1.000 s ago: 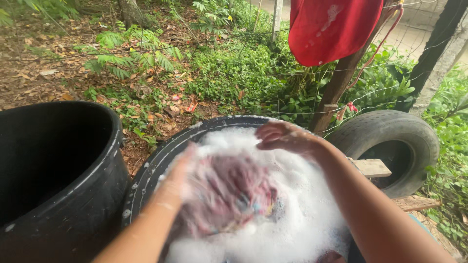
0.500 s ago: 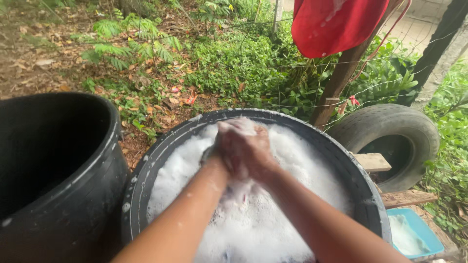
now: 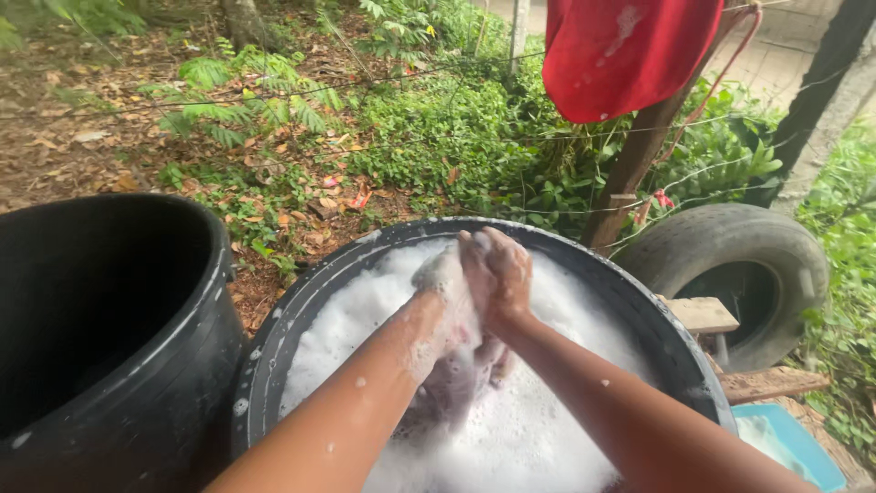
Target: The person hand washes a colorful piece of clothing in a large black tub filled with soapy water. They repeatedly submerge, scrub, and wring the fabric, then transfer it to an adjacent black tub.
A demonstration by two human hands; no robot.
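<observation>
Left of the tub (image 3: 301, 301) stood a black barrel (image 3: 109, 310), apart from it. Inside the tub, amid the suds (image 3: 547, 429), the left hand (image 3: 444, 278) was clenched on a wet cloth (image 3: 456, 383), foam coating its knuckles. The right hand (image 3: 500, 274) pressed against it, also gripping the cloth, which hung from both fists toward the tub's middle. The cloth looked soft, limp, water-heavy and slippery with soap; bunching a thick fold in each fist seemed the surest hold. Right of the tub lay a tyre (image 3: 730, 265), and above it hung a red garment (image 3: 630, 50).
</observation>
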